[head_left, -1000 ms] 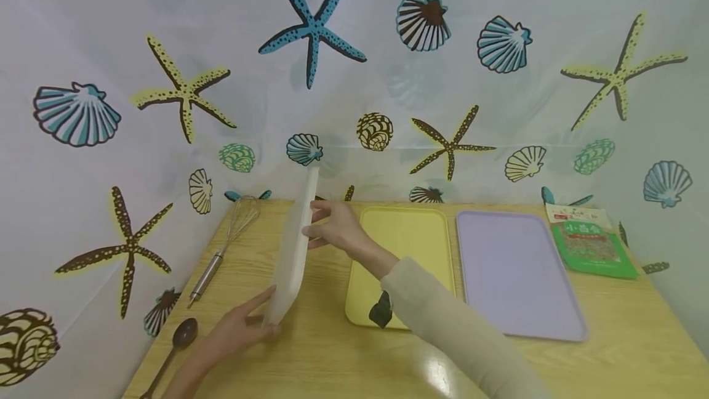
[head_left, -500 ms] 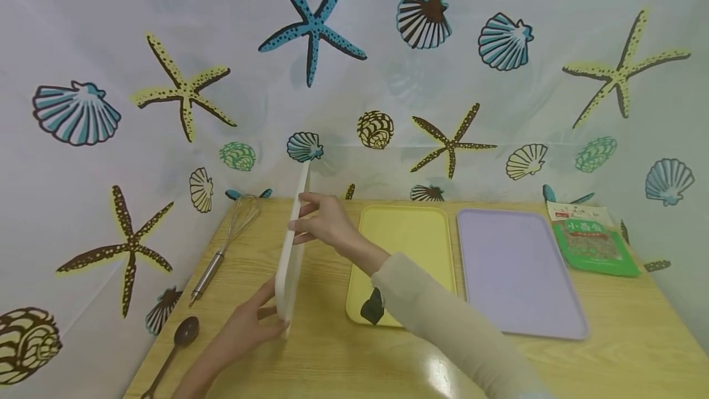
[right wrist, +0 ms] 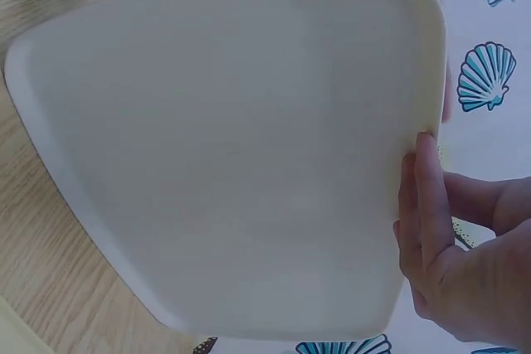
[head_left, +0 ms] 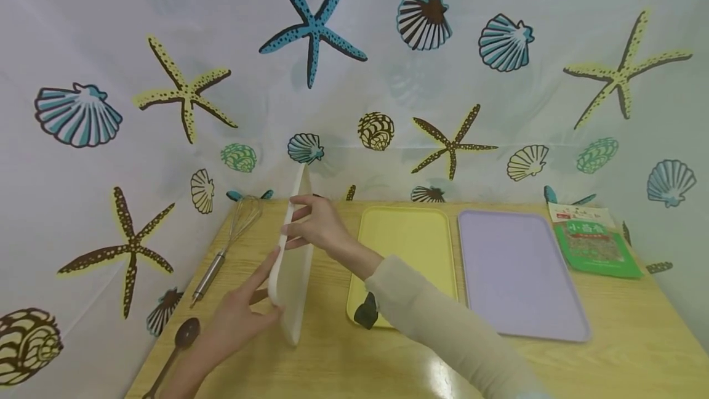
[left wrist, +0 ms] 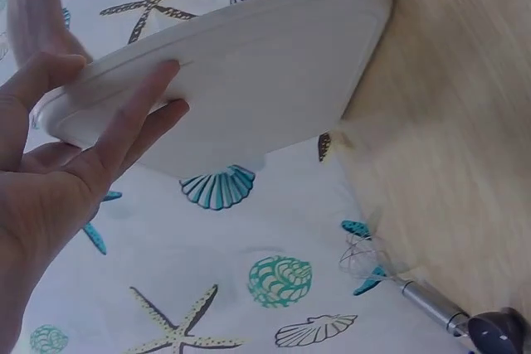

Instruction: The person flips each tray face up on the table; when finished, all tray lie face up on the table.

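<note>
A white rectangular tray [head_left: 297, 285] with rounded corners stands steeply tilted on one edge above the left part of the table, held by both hands. My left hand [head_left: 235, 322] grips its near upper edge, thumb on one side and fingers spread along the underside, as the left wrist view shows. My right hand [head_left: 321, 226] pinches the same upper edge farther back, its fingertips on the raised rim [right wrist: 438, 64]. The tray's bare inner face [right wrist: 232, 163] fills the right wrist view. Its lower edge seems to reach the tabletop in the left wrist view.
A yellow tray [head_left: 407, 245] and a purple tray [head_left: 520, 276] lie right of centre. A green seasoning packet [head_left: 598, 245] is at far right. A whisk [head_left: 213, 273] and a dark spoon [head_left: 180, 343] lie at left. A patterned curtain [head_left: 354, 91] hangs behind.
The white tray has shifted left and turned, its inner face now showing toward the right. My right hand moved left with it, and my left hand slid higher along its edge.
</note>
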Available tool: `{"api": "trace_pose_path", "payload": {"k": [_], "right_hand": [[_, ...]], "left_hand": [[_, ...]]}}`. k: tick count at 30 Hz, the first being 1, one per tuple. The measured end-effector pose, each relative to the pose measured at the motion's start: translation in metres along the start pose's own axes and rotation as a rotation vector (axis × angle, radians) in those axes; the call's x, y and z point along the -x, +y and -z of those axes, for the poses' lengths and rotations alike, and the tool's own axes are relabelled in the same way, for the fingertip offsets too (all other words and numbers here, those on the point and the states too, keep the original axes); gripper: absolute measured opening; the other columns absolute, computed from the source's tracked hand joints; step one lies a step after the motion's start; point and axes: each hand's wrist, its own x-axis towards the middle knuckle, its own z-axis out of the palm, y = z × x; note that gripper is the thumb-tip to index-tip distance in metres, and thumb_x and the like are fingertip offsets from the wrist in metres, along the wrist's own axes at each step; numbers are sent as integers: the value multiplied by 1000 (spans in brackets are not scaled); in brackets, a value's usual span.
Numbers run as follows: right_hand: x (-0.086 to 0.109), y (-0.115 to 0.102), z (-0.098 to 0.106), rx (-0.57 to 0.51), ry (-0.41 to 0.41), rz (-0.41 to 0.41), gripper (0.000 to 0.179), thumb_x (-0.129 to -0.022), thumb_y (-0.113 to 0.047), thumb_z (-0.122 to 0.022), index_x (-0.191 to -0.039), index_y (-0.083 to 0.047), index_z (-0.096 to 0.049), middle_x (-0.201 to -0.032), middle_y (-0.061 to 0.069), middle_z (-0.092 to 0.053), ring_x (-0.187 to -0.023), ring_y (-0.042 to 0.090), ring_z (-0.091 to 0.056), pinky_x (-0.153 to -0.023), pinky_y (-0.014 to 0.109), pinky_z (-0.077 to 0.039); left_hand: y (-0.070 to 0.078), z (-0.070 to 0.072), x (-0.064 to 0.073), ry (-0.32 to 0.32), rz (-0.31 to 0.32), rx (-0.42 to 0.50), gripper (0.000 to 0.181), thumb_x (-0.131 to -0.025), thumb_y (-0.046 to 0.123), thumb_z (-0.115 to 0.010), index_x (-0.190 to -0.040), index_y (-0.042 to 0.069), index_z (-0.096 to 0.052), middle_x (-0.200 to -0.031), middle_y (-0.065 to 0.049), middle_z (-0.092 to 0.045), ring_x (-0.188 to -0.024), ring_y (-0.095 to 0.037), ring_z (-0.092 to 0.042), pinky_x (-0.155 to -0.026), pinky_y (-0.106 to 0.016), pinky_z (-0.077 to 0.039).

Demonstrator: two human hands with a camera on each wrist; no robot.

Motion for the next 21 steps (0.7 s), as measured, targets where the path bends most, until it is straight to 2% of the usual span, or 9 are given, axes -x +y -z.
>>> {"api": "trace_pose_path", "payload": {"k": [5, 9, 13, 17, 21], "right_hand": [[-1, 2, -1, -21, -8, 9, 61, -82, 9, -70, -138, 0, -48, -106, 18, -56, -67, 30, -70, -64, 34, -60], [-3, 5, -2, -13, -18, 21, 60, -83, 6, -70, -139, -1, -48, -106, 18, -57, -69, 31, -70, -67, 39, -60], [-4, 11, -1, 69, -5, 87, 56, -86, -2, -70, -138, -3, -50, -101, 13, -60, -74, 26, -70, -69, 42, -60], [-5, 26, 3, 205, 90, 191, 45, -95, -16, -62, -135, -1, -51, -96, 9, -65, -84, 28, -69, -68, 36, -60], [-5, 54, 15, 286, 195, 197, 40, -101, -22, -50, -134, 1, -51, -102, 11, -66, -90, 29, -67, -69, 28, -56]], "left_hand": [[14, 10, 4, 49, 62, -48, 72, -90, 14, -66, -151, 29, -31, -148, -19, -39, -115, -37, -58, -72, -30, -59], [20, 14, 5, 69, 97, -53, 63, -93, 23, -65, -149, 23, -37, -146, -15, -42, -115, -34, -59, -76, -33, -58], [24, 18, 6, 109, 152, -59, 57, -93, 28, -65, -146, 22, -43, -143, -11, -46, -114, -33, -60, -76, -33, -57], [28, 17, 7, 166, 180, -60, 51, -92, 28, -66, -140, 20, -51, -138, -11, -52, -111, -31, -62, -77, -33, -58], [30, 15, 9, 232, 202, -25, 45, -92, 26, -67, -135, 16, -57, -133, -10, -56, -107, -28, -65, -74, -28, -58]]}}
